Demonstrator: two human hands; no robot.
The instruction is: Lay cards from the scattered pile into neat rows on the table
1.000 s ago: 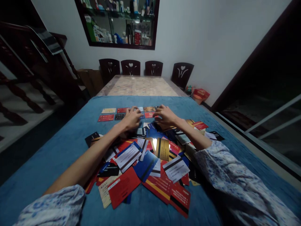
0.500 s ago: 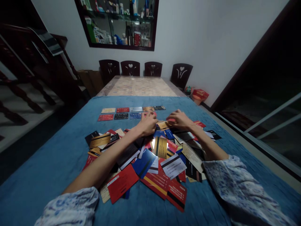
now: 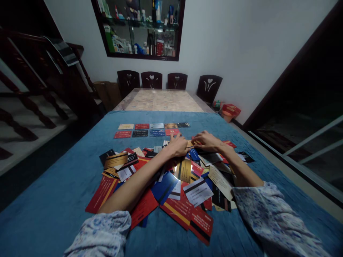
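My left hand [image 3: 178,145] is over the far edge of a heap of bank-type cards, its fingers loosely bent and apart, with no card visible in them. Just to its right, my right hand [image 3: 206,141] has its fingers curled down at a gold card [image 3: 190,144], which lies between the hands; its fingertips are partly hidden. Beyond my left hand, a red card [image 3: 172,132] ends the nearer of two rows of laid-out cards. In the heap are a gold card [image 3: 183,170], a blue card [image 3: 164,187] and a white striped card [image 3: 198,191].
A blue cloth [image 3: 61,171] covers the near part of the table, with the bare patterned tabletop [image 3: 166,100] beyond. Several dark chairs [image 3: 209,87] stand at the far end. A box [image 3: 108,94] is at the left, a red bag [image 3: 230,110] at the right.
My left hand has moved back and right, off the red card now lying in the nearer row. My right hand has come slightly closer to it. The view has shifted a little.
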